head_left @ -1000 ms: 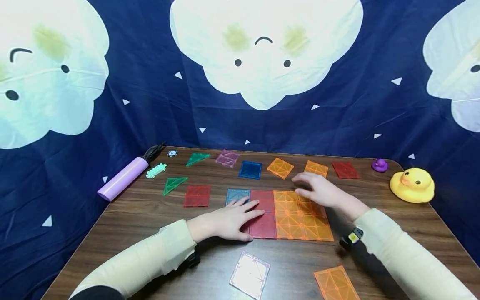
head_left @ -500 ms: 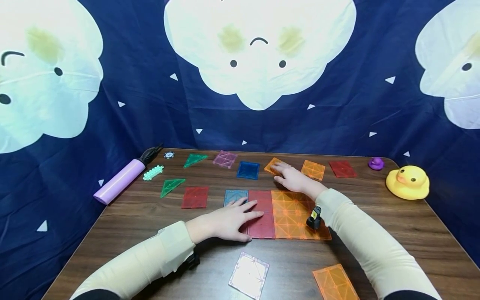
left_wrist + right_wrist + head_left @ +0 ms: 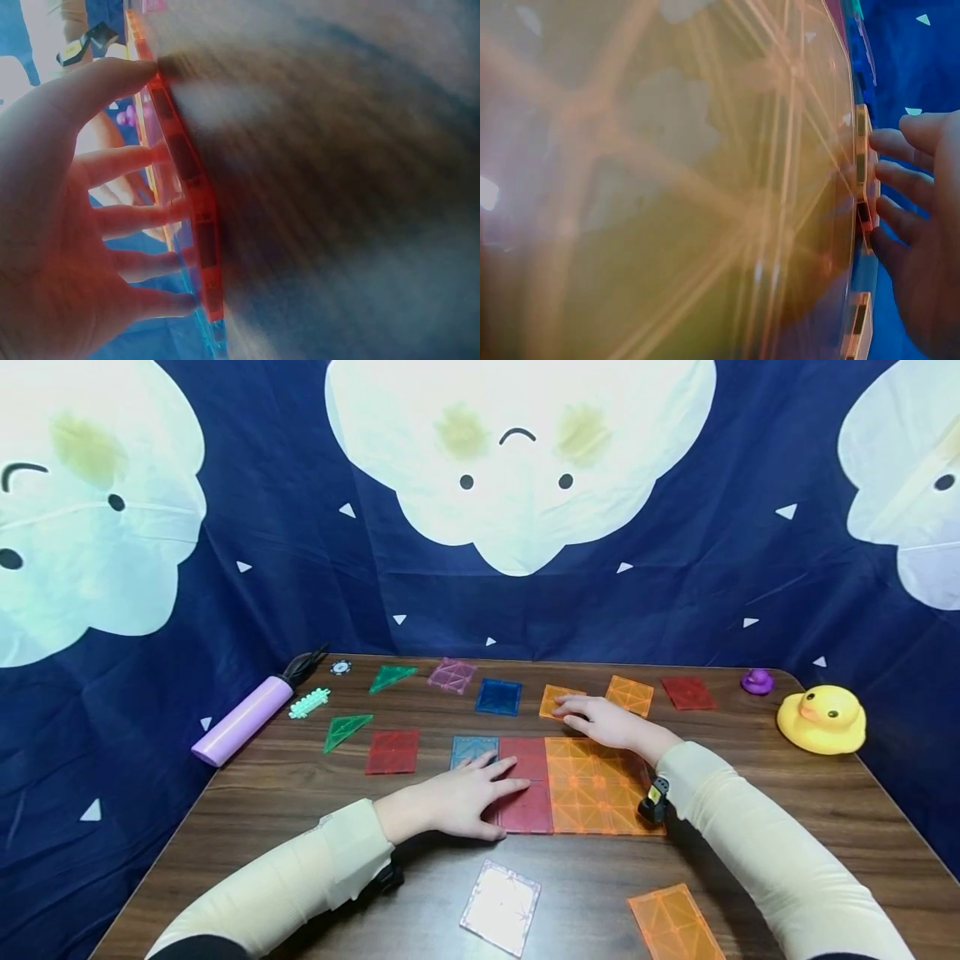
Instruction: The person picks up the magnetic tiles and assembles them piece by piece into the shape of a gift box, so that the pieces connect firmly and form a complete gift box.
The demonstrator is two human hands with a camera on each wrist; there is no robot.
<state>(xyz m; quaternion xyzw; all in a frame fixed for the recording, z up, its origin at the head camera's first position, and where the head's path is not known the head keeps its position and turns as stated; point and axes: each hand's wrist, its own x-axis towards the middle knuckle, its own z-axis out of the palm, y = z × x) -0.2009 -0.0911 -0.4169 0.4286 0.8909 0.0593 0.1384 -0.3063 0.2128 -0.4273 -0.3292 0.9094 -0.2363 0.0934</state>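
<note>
My left hand [image 3: 459,803] lies with fingers spread over a flat block of see-through magnetic tiles. Beneath and beside it are red tiles [image 3: 528,806] and a light blue tile [image 3: 468,747]; in the left wrist view its fingertips rest at the red edge [image 3: 191,180]. Orange tiles [image 3: 588,797] form the block's right part. My right hand [image 3: 609,724] reaches over them, its extended fingers on a separate orange tile [image 3: 551,697] behind the block. In the right wrist view those fingertips touch the tile's edge [image 3: 861,142].
At the back lie a dark blue tile [image 3: 498,697], another orange tile [image 3: 630,695] and a red tile [image 3: 688,693]. Nearer me are a clear tile [image 3: 501,906] and an orange tile [image 3: 675,922]. A yellow duck [image 3: 821,720] stands right, a lilac pump [image 3: 243,718] left.
My right hand has swung left from above the block onto the back orange tile. That tile has since turned and slid slightly toward me. My left hand has stayed put.
</note>
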